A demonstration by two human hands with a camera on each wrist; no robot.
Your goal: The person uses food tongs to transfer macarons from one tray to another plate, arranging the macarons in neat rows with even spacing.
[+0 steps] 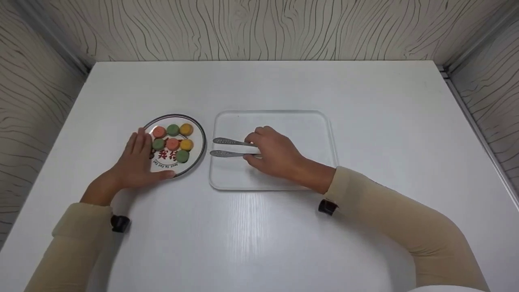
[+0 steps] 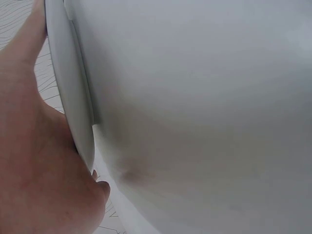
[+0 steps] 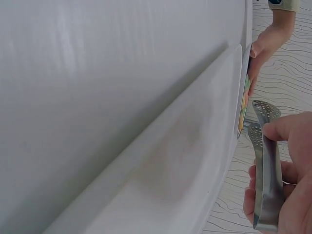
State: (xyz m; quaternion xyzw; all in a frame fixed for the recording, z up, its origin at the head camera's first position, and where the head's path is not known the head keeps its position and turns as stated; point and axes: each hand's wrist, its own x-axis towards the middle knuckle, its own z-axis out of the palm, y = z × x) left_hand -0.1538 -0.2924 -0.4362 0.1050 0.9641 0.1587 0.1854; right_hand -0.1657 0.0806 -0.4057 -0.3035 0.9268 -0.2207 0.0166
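My right hand [image 1: 275, 154] holds metal tongs [image 3: 268, 180] above a white rectangular tray [image 1: 239, 178]. Thumb and fingers press the two arms from either side, leaving the perforated tips apart with nothing between them. These tips point left, over the tray's left edge. To the left is a round plate [image 1: 196, 160] with a dark rim and red writing, carrying several small round pieces [image 1: 172, 144] in pink, green and yellow. My left hand [image 1: 138, 162] touches the plate's near-left rim, fingers straight and thumb spread along the edge. In the left wrist view, the hand [image 2: 44, 146] lies against the rim.
A white table [image 1: 227, 239] carries the plate and tray side by side, a narrow gap between them. Wood-grain patterned panels [image 1: 259, 30] stand along the back and both sides. Dark wrist cameras [image 1: 327, 207] hang under both sleeves.
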